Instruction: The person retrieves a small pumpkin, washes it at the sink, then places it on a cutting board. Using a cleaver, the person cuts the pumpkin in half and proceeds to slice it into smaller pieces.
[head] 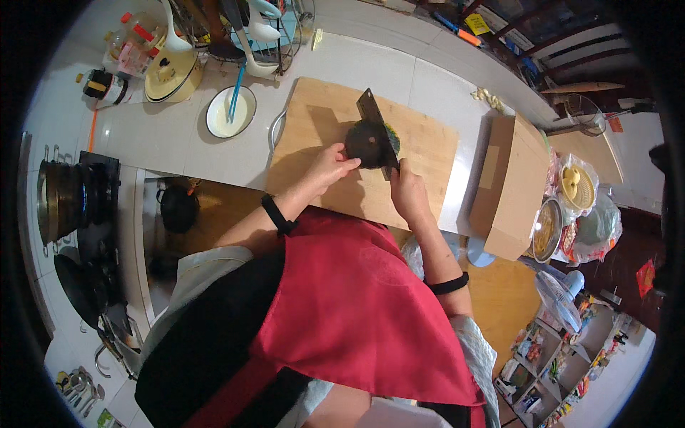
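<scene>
A round, dark green squash, probably a pumpkin (365, 143), lies on a wooden cutting board (316, 107). My left hand (336, 167) steadies its near left side with the fingertips. In my right hand (408, 187) is the handle end of a dark cleaver (370, 109), its blade lying across the right part of the squash. Whether the blade has cut into it cannot be told. Left of the board stands a white enamel bowl (243, 113) with pale liquid and blue chopsticks (236, 96) in it.
A cardboard box (516, 187) stands right of the board. A yellow lidded pot (174, 75), bottles (140, 35) and a utensil rack (278, 32) are at the back left. The stove with stacked pots (64, 200) is far left, and a fan (559, 299) is at the lower right.
</scene>
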Demonstrator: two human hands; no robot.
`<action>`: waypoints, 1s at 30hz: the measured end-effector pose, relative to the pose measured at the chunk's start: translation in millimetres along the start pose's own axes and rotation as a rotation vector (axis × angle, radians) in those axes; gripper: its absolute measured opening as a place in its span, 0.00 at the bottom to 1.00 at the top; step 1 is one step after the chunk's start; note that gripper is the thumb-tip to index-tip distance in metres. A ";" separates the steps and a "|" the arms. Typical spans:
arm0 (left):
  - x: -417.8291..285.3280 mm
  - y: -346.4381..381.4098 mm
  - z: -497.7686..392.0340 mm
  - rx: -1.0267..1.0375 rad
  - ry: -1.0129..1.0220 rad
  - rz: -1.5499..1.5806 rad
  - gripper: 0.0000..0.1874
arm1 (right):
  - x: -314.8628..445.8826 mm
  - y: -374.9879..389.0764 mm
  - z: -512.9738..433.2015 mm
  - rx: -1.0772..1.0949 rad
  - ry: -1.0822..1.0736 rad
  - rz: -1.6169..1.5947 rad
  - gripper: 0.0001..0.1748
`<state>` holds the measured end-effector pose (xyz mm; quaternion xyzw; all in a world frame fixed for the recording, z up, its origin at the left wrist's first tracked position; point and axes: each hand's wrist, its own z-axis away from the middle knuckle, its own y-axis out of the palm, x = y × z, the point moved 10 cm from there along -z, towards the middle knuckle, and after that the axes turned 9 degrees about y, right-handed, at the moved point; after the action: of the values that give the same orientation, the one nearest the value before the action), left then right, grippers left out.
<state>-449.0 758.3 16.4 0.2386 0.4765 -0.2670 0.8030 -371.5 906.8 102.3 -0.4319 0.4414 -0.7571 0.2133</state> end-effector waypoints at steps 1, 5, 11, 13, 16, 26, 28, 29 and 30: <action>-7.8 -0.8 -3.4 0.009 -0.020 0.004 0.36 | 3.9 -11.0 3.0 -0.031 -0.038 -0.045 0.11; -56.3 4.2 13.2 -0.068 0.251 0.114 0.33 | 15.3 -41.8 15.2 -0.081 -0.046 -0.114 0.08; -23.7 -8.8 2.3 -0.082 0.153 -0.216 0.29 | 3.8 12.2 8.6 0.065 0.113 0.034 0.11; -4.4 -10.0 -10.9 -0.081 0.125 -0.343 0.27 | -5.1 21.5 7.4 0.034 0.098 0.003 0.11; 3.9 -14.7 -21.7 -0.149 0.129 -0.401 0.26 | -9.2 26.8 -0.3 0.042 0.056 0.099 0.16; -34.0 -6.7 2.0 -0.166 0.243 -0.382 0.28 | -1.8 6.4 13.4 -0.027 -0.016 0.003 0.10; -14.3 -11.4 -5.0 -0.162 0.174 -0.593 0.29 | -10.2 31.4 9.1 0.054 0.037 -0.014 0.11; -9.7 -14.8 -9.3 -0.178 0.191 -0.616 0.29 | -10.2 33.9 9.0 0.011 0.019 0.038 0.11; -12.0 -19.5 -16.7 -0.196 0.239 -0.643 0.29 | -5.7 30.8 4.2 -0.038 -0.037 0.001 0.11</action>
<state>-477.3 756.8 17.4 0.0277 0.6412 -0.4293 0.6354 -366.7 892.8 74.4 -0.4493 0.4520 -0.7404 0.2136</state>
